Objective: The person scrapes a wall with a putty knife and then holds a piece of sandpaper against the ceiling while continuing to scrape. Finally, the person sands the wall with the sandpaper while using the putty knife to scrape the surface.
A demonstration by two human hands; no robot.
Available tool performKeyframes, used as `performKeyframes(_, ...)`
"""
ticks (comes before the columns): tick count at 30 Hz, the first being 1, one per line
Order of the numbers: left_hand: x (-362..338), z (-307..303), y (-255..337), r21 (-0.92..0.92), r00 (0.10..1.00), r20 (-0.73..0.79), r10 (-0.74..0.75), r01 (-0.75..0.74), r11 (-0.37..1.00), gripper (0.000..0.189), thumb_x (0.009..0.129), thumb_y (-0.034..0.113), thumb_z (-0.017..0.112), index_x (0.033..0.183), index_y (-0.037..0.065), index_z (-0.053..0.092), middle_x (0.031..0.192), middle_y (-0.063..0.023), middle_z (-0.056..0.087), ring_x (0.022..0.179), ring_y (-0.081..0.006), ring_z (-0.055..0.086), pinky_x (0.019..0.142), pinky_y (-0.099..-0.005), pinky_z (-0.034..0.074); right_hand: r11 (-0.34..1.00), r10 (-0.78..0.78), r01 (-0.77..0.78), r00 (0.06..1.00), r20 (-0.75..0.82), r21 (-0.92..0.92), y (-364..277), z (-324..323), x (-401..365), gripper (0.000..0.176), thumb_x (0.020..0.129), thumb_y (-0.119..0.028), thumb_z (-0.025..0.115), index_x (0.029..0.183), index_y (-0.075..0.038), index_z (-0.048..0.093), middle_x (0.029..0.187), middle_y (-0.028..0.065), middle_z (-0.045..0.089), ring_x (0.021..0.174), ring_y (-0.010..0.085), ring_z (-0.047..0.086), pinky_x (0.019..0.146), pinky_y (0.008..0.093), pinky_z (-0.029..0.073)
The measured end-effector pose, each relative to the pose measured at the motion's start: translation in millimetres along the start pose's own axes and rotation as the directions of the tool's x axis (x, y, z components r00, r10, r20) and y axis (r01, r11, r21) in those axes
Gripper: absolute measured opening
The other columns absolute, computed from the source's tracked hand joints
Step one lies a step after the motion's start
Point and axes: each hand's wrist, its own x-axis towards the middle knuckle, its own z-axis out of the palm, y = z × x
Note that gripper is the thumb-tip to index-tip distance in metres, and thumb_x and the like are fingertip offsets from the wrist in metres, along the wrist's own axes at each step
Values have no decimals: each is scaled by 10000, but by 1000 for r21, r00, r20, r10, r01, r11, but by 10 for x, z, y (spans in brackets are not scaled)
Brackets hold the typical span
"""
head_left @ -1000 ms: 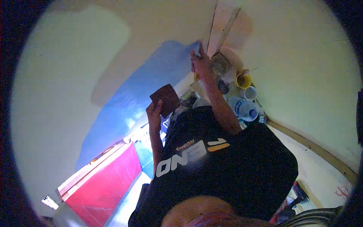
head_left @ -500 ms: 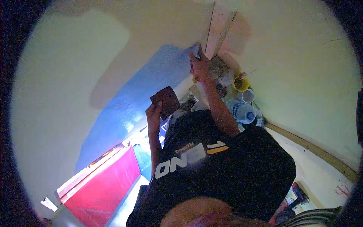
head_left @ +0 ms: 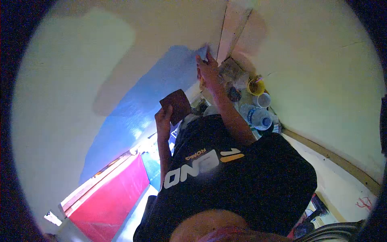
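My left hand (head_left: 163, 117) grips a flat, dark brown square plate (head_left: 176, 105) by its near edge, thumb on top. Farther up, my right hand (head_left: 208, 70) has its fingers closed on a thin, flat piece (head_left: 202, 51) pressed to the wall near the corner; its exact kind is hard to make out. That piece lies at the upper end of a blue-grey area (head_left: 149, 84) on the pale wall (head_left: 72, 80). A black shirt (head_left: 242, 177) with printed lettering covers my torso.
Right of my right arm stand a yellow cup (head_left: 256, 86), a white tub (head_left: 263, 100) and a clear plastic bottle (head_left: 260, 117). A wooden strip (head_left: 236, 28) runs up the wall corner. A red panel (head_left: 111, 193) is at lower left, coiled cable (head_left: 338, 232) at lower right.
My right hand has shifted slightly left and up along the wall with the flat piece. My left hand and the brown plate have barely moved.
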Motion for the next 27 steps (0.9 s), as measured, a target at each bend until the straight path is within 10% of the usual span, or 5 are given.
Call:
performKeyframes(6, 40, -19, 21, 55, 1000, 21, 9, -10, 998, 345, 908, 293, 602, 1040, -25, 629, 931, -53, 649, 832, -120, 558, 766, -300, 454, 967, 155, -163, 986, 56, 194, -65, -22, 29, 752, 897, -225, 628, 1485, -193, 160, 547, -13, 484, 377, 81, 437, 322, 262, 378)
performKeyframes(11, 40, 10, -66, 15, 999, -31, -38, 38, 999, 344, 906, 300, 598, 1012, -25, 633, 919, -54, 649, 818, -122, 551, 760, -313, 453, 996, -52, 52, 999, 6, -74, 82, 102, -87, 761, 885, -246, 645, 1482, -195, 175, 550, -16, 478, 388, 81, 438, 323, 259, 379)
performKeyframes(20, 44, 10, -108, 35, 999, -36, -26, 27, 999, 341, 906, 274, 597, 1041, -37, 632, 948, -60, 654, 852, -122, 549, 795, -302, 449, 988, -153, 153, 988, -1, -11, 373, -25, 128, 733, 886, -197, 641, 1476, -197, 207, 527, -29, 460, 363, 72, 407, 319, 253, 366)
performKeyframes(23, 33, 9, -96, 12, 999, -31, -20, 20, 1000, 335, 905, 267, 601, 1048, -36, 631, 958, -56, 653, 856, -121, 548, 800, -298, 446, 989, 36, -26, 997, -70, 144, 113, -60, 219, 736, 885, -184, 638, 1477, -189, 201, 519, -29, 453, 362, 72, 409, 313, 252, 351)
performKeyframes(27, 90, 22, -55, -41, 999, -26, -35, 34, 999, 325, 904, 261, 607, 1046, -30, 631, 949, -46, 650, 851, -118, 546, 800, -294, 444, 973, -91, 84, 996, -21, -216, 397, -24, 109, 739, 884, -171, 634, 1478, -181, 195, 519, -23, 466, 352, 77, 406, 311, 255, 355)
